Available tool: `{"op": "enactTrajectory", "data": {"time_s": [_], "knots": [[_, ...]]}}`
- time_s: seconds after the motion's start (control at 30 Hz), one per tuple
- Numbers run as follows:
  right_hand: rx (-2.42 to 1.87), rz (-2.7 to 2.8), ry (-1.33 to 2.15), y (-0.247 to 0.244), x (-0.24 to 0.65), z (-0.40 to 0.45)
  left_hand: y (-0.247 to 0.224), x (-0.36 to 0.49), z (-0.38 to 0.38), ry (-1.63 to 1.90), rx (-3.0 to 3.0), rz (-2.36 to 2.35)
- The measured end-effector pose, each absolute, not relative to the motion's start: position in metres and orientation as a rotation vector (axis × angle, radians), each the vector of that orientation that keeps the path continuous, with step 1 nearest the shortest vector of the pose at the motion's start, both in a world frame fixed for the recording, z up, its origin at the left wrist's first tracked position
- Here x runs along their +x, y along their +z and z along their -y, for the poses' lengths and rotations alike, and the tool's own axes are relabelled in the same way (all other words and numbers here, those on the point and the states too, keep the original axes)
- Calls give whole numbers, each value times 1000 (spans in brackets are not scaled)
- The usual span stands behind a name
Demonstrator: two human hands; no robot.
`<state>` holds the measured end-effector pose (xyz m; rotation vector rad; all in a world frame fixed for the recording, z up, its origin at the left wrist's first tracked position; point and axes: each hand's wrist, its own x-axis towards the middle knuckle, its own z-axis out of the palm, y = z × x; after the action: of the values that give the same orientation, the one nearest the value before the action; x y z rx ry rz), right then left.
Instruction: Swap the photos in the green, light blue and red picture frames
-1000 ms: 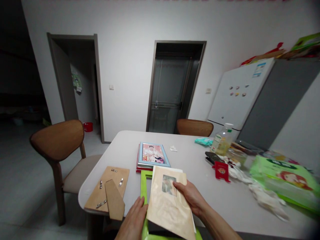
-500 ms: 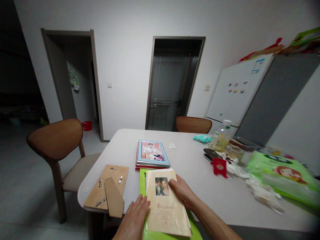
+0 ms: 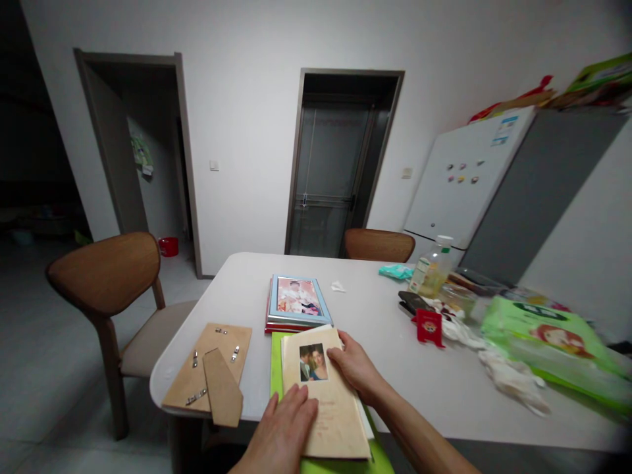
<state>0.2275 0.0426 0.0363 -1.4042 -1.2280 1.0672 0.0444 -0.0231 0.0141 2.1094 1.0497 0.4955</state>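
A cream paper sheet with a small printed photo of two people lies on a lime-green picture frame at the table's near edge. More sheets seem to sit beneath it. My right hand grips the stack's right edge, thumb on top. My left hand lies flat across the sheet's lower left, fingers stretched out. Left of it rests a wooden frame backing board with metal clips and a fold-out stand. Just beyond the green frame, a light-blue picture frame with a pink picture lies on a red one.
On the table's right are a red booklet-like item, a dark phone-like object, a plastic bottle, crumpled tissue and a green tissue pack. Wooden chairs stand at the left and the far side.
My left hand has moved right and up, from the sheet's left edge onto its face. The sheet has turned slightly, its top tilting left. My right hand keeps its grip.
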Motion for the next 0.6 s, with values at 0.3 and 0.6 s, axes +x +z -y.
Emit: {"op": "enactTrajectory", "data": {"time_s": [0.3,0.6], "knots": [[-1417,1185,1094,10,233,-48,12,45,22,389,2158,-1102],[-1729,1759,410,14,230,-52,-10,48,15,508,2179,-1090]]}}
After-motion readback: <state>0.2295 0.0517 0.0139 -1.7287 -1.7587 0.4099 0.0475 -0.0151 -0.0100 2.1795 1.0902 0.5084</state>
